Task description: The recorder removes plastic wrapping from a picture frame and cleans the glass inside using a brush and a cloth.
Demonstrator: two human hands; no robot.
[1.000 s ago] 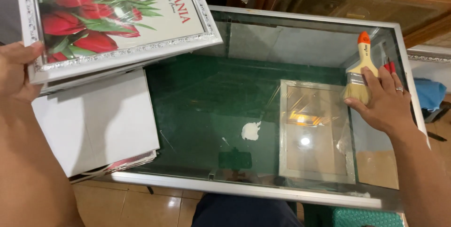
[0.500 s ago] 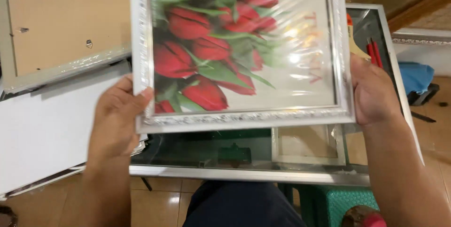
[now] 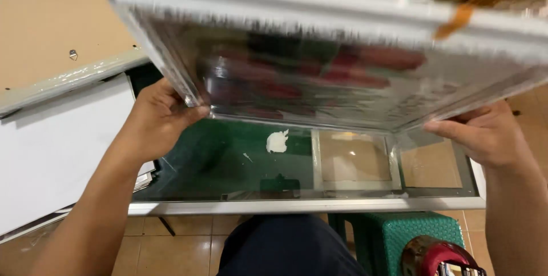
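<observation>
- A white picture frame [image 3: 319, 53] with red flowers is gripped at both sides, tilted nearly flat, blurred, above a glass table [image 3: 297, 204].
- The left hand [image 3: 157, 119] is closed on its left edge, forearm angled upward.
- The right hand [image 3: 485, 133] is closed on its right corner.

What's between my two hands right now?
In the head view, the white picture frame spans from the left hand to the right hand; both grip its edges above the glass table.

White frame [image 3: 319, 7] w/ red floral print, green stool [image 3: 411, 233].
</observation>
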